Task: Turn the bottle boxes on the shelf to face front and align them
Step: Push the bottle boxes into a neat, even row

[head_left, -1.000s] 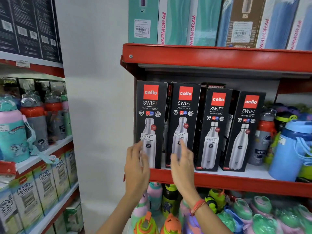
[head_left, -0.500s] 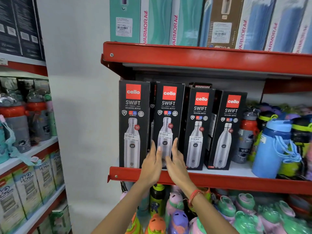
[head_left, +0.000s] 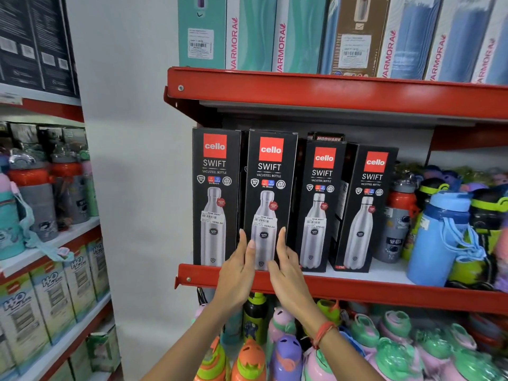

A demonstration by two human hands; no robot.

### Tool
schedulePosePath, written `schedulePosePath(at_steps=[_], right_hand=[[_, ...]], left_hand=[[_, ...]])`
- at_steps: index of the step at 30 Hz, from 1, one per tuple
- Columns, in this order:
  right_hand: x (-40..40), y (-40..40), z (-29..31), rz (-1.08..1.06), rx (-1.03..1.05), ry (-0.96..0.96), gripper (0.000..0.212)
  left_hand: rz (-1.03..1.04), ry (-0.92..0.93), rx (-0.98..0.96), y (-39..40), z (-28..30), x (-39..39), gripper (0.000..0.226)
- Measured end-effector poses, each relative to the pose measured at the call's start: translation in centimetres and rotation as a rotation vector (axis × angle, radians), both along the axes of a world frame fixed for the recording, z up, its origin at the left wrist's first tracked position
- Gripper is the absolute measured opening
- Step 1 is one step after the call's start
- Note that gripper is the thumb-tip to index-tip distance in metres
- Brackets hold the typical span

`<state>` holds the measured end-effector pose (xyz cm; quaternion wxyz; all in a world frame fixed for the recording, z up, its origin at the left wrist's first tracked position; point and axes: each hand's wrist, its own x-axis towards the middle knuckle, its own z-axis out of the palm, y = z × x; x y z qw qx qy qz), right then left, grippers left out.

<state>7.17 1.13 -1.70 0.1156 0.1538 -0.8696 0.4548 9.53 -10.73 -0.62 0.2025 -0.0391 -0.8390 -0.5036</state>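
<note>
Shelf (head_left: pixel 357 291): red front edge, white top, four black bottle boxes standing in a row at its left end.
First box (head_left: pixel 215 193): far left, upright, front facing out.
Second box (head_left: pixel 268 196): just beside the first, upright, front facing out, held low down by both hands.
Third box (head_left: pixel 320 204): next to the right, shorter, leaning a little to the right.
Fourth box (head_left: pixel 367 210): last of the row, also leaning, turned a bit so its left side shows.
Left hand (head_left: pixel 237 273): flat on the left edge of the second box, fingers (head_left: pixel 243 243) straight and close together, thumb on the front.
Right hand (head_left: pixel 286 268): on the right edge of the same box, fingers straight, pressed together, pointing up.
Wristband (head_left: pixel 324 332): orange, on the right wrist.
Blue bottle (head_left: pixel 437 237): on the same shelf, well to the right of the boxes.
</note>
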Motion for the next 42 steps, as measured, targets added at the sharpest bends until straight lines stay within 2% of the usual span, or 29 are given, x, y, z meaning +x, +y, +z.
schedulePosePath(at_steps=[5,8,10,11,13,15,19,22,27,34,42], right_hand=[[0.6,0.9,0.4,0.024,-0.009,0.020,0.065],[0.6,2.2,0.5,-0.123,-0.132,0.132,0.060],[-0.1,3.9,0.6,-0.276,-0.207,0.200,0.056],[-0.5,4.7,0.7,-0.328,-0.222,0.204,0.054],[-1.5,6.4,0.7,-0.359,-0.199,0.149,0.055],[-2.4,7.7,0.4,-0.314,-0.147,0.056,0.060],[-4.1,8.7,-0.2,-0.197,-0.093,-0.039,0.068],[-4.0,8.8,0.3,-0.222,-0.058,-0.060,0.070],[-2.7,9.0,-0.1,-0.212,0.016,-0.005,0.069],[-0.9,8.9,-0.5,-0.211,0.001,0.011,0.069],[-0.2,9.0,-1.1,-0.216,-0.019,0.069,0.067]], left_hand=[[0.057,-0.023,0.007,0.4,-1.1,-0.7,0.069],[0.276,0.263,-0.033,2.1,-1.0,0.3,0.047],[0.219,0.422,-0.025,3.8,-0.6,0.7,0.036],[0.125,0.422,-0.010,4.7,-0.5,0.6,0.035],[-0.069,0.301,0.012,6.6,-0.4,0.0,0.039],[-0.171,0.151,-0.004,8.5,-0.2,-1.1,0.049],[-0.173,-0.068,-0.051,10.3,0.1,-3.4,0.063],[-0.143,-0.155,-0.079,10.4,0.0,-4.6,0.072],[-0.096,-0.102,-0.044,9.9,-0.4,-3.5,0.072],[-0.117,-0.041,-0.024,9.3,-0.9,-1.4,0.072],[-0.057,-0.010,-0.115,9.0,-1.0,-0.9,0.069]])
